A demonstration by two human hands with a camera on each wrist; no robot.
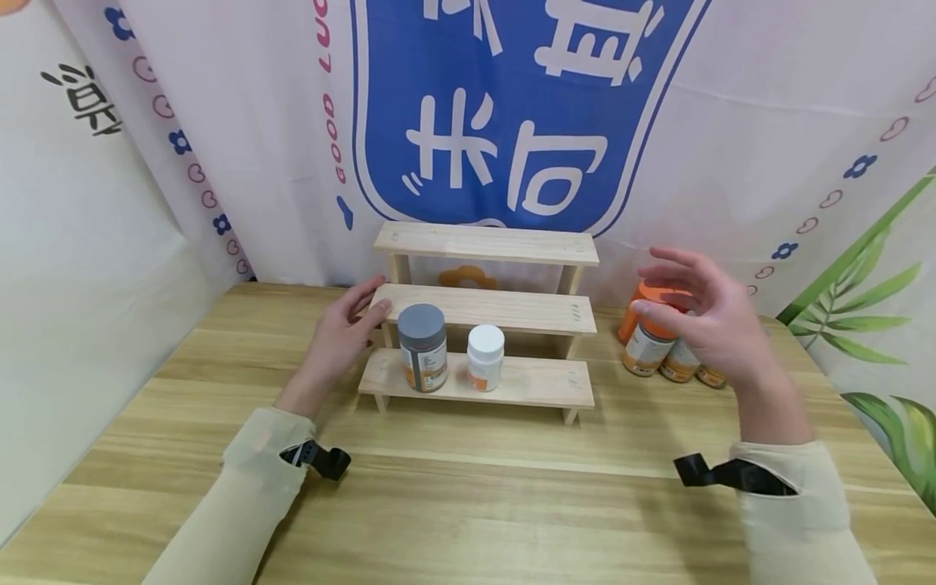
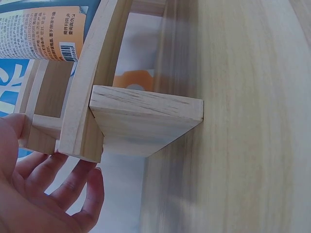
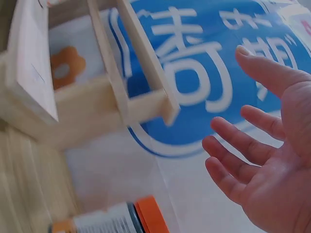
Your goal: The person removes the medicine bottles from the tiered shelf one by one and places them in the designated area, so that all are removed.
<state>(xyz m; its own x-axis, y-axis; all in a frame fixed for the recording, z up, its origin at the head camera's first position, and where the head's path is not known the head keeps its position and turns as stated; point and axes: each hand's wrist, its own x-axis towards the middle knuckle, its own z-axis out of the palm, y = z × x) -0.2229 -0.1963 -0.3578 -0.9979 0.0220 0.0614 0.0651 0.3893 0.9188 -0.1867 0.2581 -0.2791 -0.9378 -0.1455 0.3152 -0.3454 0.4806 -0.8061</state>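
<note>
A three-step wooden display stand (image 1: 483, 309) sits mid-table. At its left end my left hand (image 1: 344, 329) holds the middle step, thumb at the front edge and fingers behind; the left wrist view shows the fingertips (image 2: 87, 165) against the board's end. On the lowest step stand a grey-lidded bottle (image 1: 423, 349) and a smaller white bottle (image 1: 486, 359), both upright. My right hand (image 1: 705, 317) hovers over a group of orange-lidded bottles (image 1: 647, 349) right of the stand, partly hiding them. In the right wrist view its spread fingers hold nothing, with one orange-lidded bottle (image 3: 112, 221) below.
Behind the stand hangs a white cloth with a blue printed panel (image 1: 526, 114). The wood-grain table (image 1: 468, 504) reaches forward from the stand. Leaf prints (image 1: 863, 317) mark the cloth at the right, and a black wrist strap (image 1: 738, 475) sits on the right sleeve.
</note>
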